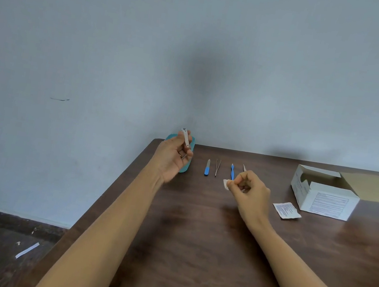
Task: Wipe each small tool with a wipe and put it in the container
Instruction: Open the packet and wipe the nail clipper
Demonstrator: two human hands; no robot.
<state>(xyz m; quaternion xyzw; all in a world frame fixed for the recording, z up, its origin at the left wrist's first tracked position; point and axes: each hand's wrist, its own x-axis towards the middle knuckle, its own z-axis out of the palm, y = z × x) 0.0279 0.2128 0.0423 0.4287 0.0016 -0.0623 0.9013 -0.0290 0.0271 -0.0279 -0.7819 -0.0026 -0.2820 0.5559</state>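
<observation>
My left hand [173,158] holds a small metal nail clipper [185,139] upright, raised in front of the teal container [186,165] at the table's far left corner. My right hand [251,189] pinches a small white wipe [226,183] just above the table. Behind the right hand lie a blue-handled nail file [207,167], metal tweezers [216,167], a blue-handled tool [232,170] and a thin metal tool [244,167], partly hidden by my fingers.
An open white cardboard box [323,195] stands at the right of the brown table [193,242], with a torn wipe sachet [287,210] in front of it. The table's left edge runs diagonally; the wall is right behind.
</observation>
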